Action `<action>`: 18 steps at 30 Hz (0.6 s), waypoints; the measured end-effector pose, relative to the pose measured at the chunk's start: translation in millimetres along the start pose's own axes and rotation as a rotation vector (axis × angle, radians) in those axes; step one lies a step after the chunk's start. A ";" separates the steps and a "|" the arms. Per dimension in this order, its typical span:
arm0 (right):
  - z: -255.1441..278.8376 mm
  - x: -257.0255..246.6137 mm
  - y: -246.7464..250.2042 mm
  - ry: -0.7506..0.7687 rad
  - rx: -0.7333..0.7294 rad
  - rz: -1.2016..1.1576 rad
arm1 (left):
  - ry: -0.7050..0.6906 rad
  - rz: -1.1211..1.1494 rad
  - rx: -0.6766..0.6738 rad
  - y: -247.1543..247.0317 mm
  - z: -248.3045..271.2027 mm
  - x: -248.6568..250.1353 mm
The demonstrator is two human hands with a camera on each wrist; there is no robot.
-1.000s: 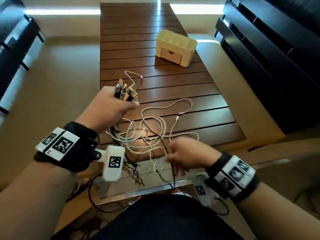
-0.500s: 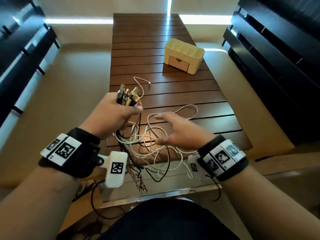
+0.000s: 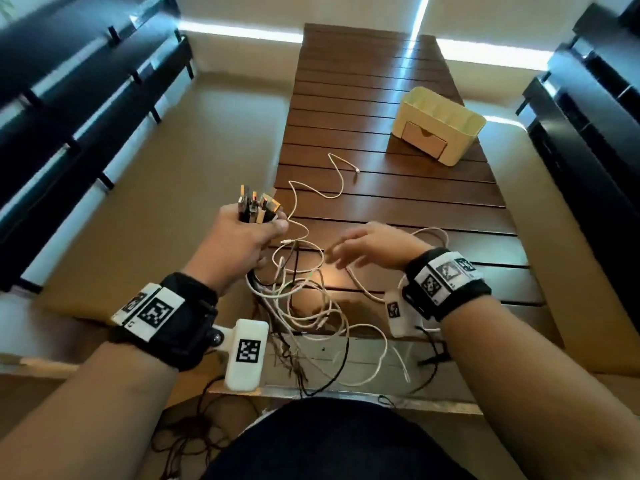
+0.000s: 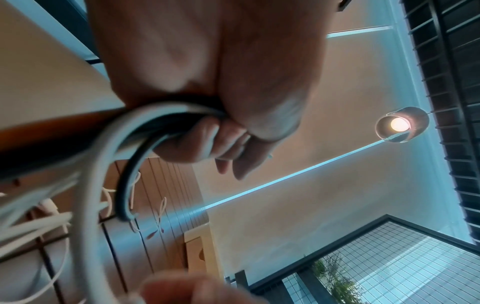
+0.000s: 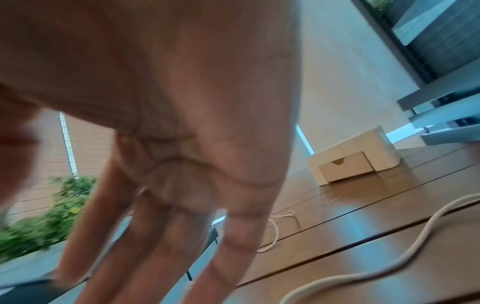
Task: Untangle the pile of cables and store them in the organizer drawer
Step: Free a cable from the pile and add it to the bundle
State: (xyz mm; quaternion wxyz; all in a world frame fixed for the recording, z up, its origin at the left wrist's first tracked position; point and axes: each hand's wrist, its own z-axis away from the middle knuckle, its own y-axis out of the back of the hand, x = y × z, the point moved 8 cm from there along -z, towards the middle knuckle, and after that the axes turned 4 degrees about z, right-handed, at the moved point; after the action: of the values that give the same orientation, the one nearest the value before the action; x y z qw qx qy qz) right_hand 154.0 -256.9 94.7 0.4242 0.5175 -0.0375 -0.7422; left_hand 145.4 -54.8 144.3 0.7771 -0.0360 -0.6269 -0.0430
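My left hand [image 3: 242, 237] grips a bunch of cable plugs [image 3: 256, 207] that stick up out of the fist; in the left wrist view white and dark cords [image 4: 135, 131] run out under its curled fingers. A tangle of white and black cables [image 3: 311, 306] hangs from that fist over the table's near edge. My right hand [image 3: 367, 247] hovers over the tangle with fingers spread and straight, holding nothing; the right wrist view shows those fingers [image 5: 233, 257] above the wood. The cream organizer [image 3: 438, 131] stands at the far right, its drawer [image 3: 424, 138] closed.
The slatted brown table [image 3: 381, 84] runs away from me. One white cable end [image 3: 341, 174] lies loose toward the organizer. Black railings [image 3: 69, 98] flank the left, dark shelving [image 3: 595, 140] the right. Thin black wires dangle below the near edge.
My right hand let go of the cables near the table's front edge and rose forward over the tangle, fingers spread. The left hand kept its grip on the plugs.
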 end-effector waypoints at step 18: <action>-190.4 99.9 97.1 -0.275 0.217 -0.416 | 0.076 -0.194 -0.021 21.6 -4.1 -9.9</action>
State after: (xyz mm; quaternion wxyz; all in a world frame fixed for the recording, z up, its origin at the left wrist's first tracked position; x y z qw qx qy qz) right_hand 353.2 -312.6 -18.7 0.1957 0.4509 -0.0671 -0.8683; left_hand 149.7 -33.6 133.8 0.7920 0.0185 -0.5971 -0.1258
